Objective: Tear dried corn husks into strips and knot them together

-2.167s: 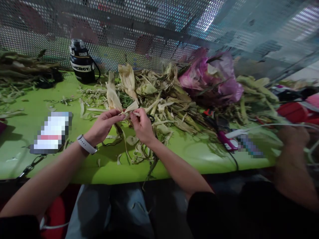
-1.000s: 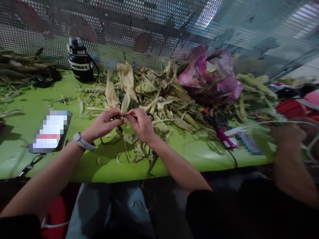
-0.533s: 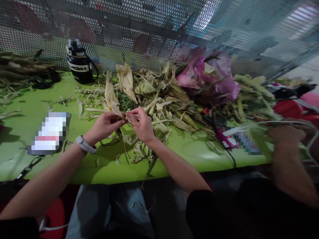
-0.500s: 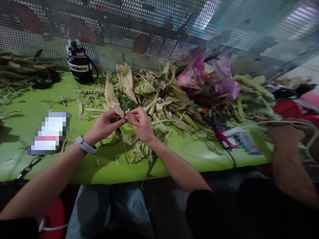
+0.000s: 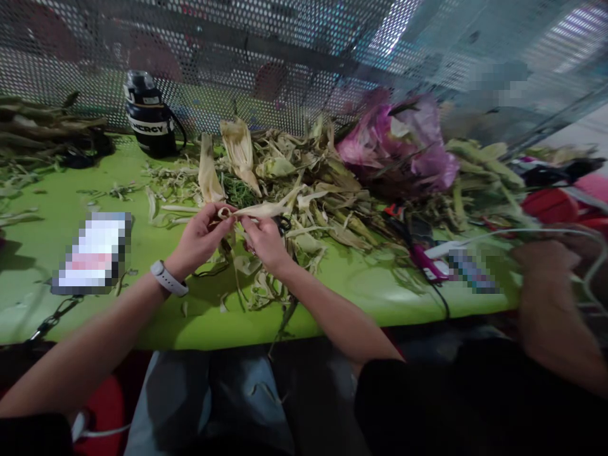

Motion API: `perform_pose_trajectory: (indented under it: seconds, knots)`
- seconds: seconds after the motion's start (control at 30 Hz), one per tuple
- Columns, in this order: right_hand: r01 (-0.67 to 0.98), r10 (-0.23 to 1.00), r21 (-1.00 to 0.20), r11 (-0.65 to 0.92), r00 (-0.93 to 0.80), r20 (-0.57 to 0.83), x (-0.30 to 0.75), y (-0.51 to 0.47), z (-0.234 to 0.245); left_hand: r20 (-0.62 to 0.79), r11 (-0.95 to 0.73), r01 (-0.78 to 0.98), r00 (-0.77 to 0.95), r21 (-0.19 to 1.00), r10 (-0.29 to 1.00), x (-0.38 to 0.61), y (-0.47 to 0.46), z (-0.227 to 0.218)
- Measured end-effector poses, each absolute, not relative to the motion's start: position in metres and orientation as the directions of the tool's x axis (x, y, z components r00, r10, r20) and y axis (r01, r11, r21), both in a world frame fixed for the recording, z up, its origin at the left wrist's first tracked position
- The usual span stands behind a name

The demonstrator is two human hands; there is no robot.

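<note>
Closest in, jeans (image 5: 175, 399): two denim legs beneath the near edge of the green surface (image 5: 161, 326), a few shreds lying on the right one.
Trimmings (image 5: 266, 291): loose pale curls on the surface, just nearer than the hands.
Left hand (image 5: 198, 237): thumb and fingers pinch the curled end of a pale strip.
Right hand (image 5: 266, 244): thumb and forefinger pinch the same strip, just beside the left; the exact contact is partly hidden.
Pale husk strip (image 5: 266, 208): held at the hands, its left end bent into a small ring, its broad tail reaching right over the pile.
Handling: likely best with a firm left pinch on the ring, while the right guides the tail with light, even tension; dry husk would probably split if tugged.
Phone (image 5: 97, 253): left of the left hand, its display obscured.
Husk pile (image 5: 332, 209): beyond the hands, tangled, spreading right.
Co-worker's hand (image 5: 546, 254): far to the right, blurred; its grip is unclear.
Pink bag (image 5: 403, 155): far right, crumpled against the pile; husk-like pieces show at its mouth, deeper contents hidden.
Bottle (image 5: 151, 130): far left, upright, dark; contents not visible.
Perforated screen (image 5: 213, 54): behind everything.
</note>
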State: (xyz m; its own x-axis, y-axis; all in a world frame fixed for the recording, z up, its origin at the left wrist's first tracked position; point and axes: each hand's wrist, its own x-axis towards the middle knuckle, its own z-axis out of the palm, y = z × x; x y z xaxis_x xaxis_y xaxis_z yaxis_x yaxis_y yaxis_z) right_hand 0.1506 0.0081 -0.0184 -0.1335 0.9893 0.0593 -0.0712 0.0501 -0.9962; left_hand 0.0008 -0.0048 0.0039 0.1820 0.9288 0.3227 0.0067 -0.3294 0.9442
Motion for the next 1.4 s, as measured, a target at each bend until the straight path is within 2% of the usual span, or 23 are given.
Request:
perform_pose_trajectory:
  seconds: [0.1, 0.2, 0.4, 0.5, 0.6, 0.7, 0.77, 0.83, 0.9, 0.97, 1.1, 1.23, 1.4]
  knots:
    - [-0.060, 0.990, -0.994, 0.088, -0.109, 0.094, 0.153, 0.006, -0.015, 0.347, -0.349, 0.013, 0.085, 0.937, 0.934, -0.003, 0.001, 0.002]
    - [0.069, 0.969, -0.972, 0.226, -0.117, 0.217, 0.156, 0.004, -0.013, 0.376, -0.374, 0.045, -0.027, 0.926, 0.926, -0.007, 0.006, 0.001]
    - [0.320, 0.858, -0.800, 0.507, -0.098, 0.504, 0.160, -0.004, -0.012, 0.487, -0.483, 0.070, -0.206, 0.873, 0.849, -0.009, 0.006, 0.012]
    - [0.430, 0.779, -0.673, 0.602, -0.130, 0.614, 0.163, -0.004, -0.012, 0.513, -0.517, 0.053, -0.239, 0.854, 0.824, -0.008, 0.004, 0.015]
    - [0.553, 0.663, -0.461, 0.694, -0.242, 0.708, 0.165, -0.001, -0.011, 0.563, -0.554, 0.107, -0.226, 0.825, 0.795, -0.009, 0.005, 0.012]
    - [0.620, 0.564, -0.256, 0.741, -0.371, 0.738, 0.164, -0.003, -0.008, 0.603, -0.567, 0.219, -0.176, 0.794, 0.778, -0.013, 0.009, 0.006]
    - [0.653, 0.522, -0.164, 0.739, -0.401, 0.753, 0.164, -0.005, -0.004, 0.615, -0.559, 0.301, -0.131, 0.772, 0.778, -0.016, 0.010, 0.004]
    - [0.678, 0.485, -0.127, 0.724, -0.370, 0.792, 0.164, -0.008, 0.000, 0.622, -0.564, 0.361, -0.061, 0.743, 0.781, -0.017, 0.009, 0.005]
    - [0.681, 0.467, -0.160, 0.715, -0.295, 0.834, 0.165, -0.008, 0.004, 0.608, -0.577, 0.374, 0.041, 0.726, 0.793, -0.016, 0.007, 0.008]
    - [0.652, 0.487, -0.244, 0.718, -0.220, 0.845, 0.168, -0.006, 0.005, 0.553, -0.572, 0.328, 0.157, 0.752, 0.818, -0.014, 0.003, 0.011]
    - [0.583, 0.632, -0.453, 0.675, -0.141, 0.762, 0.171, 0.001, 0.003, 0.411, -0.475, 0.144, 0.327, 0.868, 0.851, -0.009, -0.003, 0.017]
    - [0.518, 0.765, -0.620, 0.590, -0.111, 0.635, 0.170, 0.000, 0.001, 0.315, -0.365, 0.078, 0.360, 0.928, 0.878, -0.009, -0.005, 0.020]
    - [0.431, 0.808, -0.714, 0.551, -0.064, 0.585, 0.167, -0.003, 0.001, 0.259, -0.293, 0.048, 0.346, 0.955, 0.902, -0.008, -0.006, 0.018]
